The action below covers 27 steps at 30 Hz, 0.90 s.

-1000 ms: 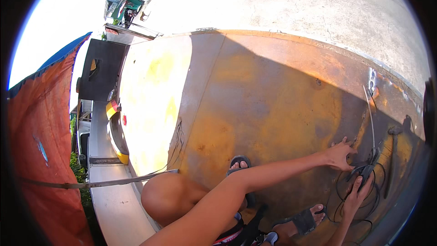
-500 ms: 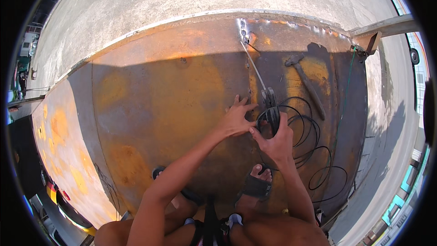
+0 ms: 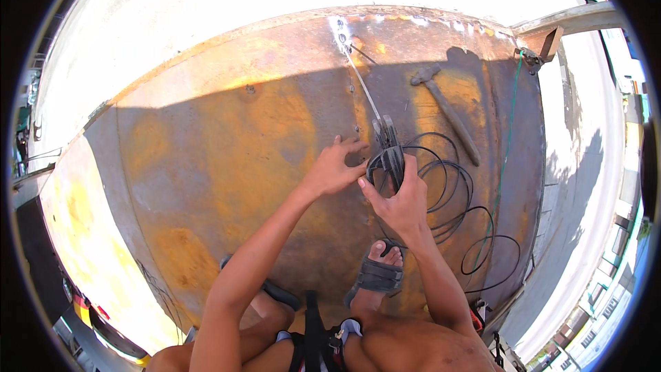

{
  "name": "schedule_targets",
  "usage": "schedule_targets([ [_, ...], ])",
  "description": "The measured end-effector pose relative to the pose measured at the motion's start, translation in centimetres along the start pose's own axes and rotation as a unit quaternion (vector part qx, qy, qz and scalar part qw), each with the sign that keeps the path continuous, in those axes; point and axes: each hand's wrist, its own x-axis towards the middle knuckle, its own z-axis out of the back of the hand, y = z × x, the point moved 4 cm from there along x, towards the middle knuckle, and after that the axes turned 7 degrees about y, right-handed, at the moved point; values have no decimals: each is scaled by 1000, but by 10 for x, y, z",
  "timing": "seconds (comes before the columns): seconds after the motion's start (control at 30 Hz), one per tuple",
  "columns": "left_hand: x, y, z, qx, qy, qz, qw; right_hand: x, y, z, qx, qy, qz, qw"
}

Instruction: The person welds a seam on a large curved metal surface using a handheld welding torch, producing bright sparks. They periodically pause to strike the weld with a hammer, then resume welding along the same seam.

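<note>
Since the frame half a second earlier, both hands had stayed on the rusted orange-brown steel plate [image 3: 206, 165], and the view had steadied so that they sat nearer the middle; a full second earlier the plate was seen from a turned angle, with the hands at the far right edge.

At this moment the left hand [image 3: 334, 169] lay flat and spread on the plate, fingers open, gripping nothing, just left of the black clamp-like electrode holder [image 3: 390, 155]. The right hand [image 3: 399, 203] was closed about the lower part of that holder, thumb pointing toward the left hand. A thin pale rod [image 3: 361, 86] ran from the holder away from the hands to a bright spot at the plate's far edge [image 3: 341, 27]. The black looped cable [image 3: 454, 200] trailed in coils to the right of the right hand and onward toward the plate's near right corner.

Judged from the layout, the seam running from the far edge toward the hands showed bright marks only at its far end; the greater length appeared untouched, so work stood at an early stage. Whether an arc was struck could not be told.

A rusty long-handled hammer [image 3: 447, 114] lay beyond and right of the right hand, apart from it. A green cord [image 3: 509, 131] ran along the right margin. A dark-strapped sandal [image 3: 375, 275] rested just beneath the right wrist.
</note>
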Motion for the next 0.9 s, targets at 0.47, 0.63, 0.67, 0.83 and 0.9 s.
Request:
schedule_targets([
  [0.47,-27,-68,25,-571,-41,76,816,-47,-25,11,-24,-31,84,996],
  [0.63,-33,-50,27,-485,-84,55,869,-43,-26,8,-47,13,125,991],
  [0.67,-34,-55,26,-520,-82,60,848,-44,-28,9,-39,19,116,992],
  [0.83,-41,-58,22,-593,-73,65,799,-47,-27,12,-36,27,118,992],
  [0.9,-45,-53,21,-566,-102,78,814,-49,-26,14,-48,38,111,992],
])
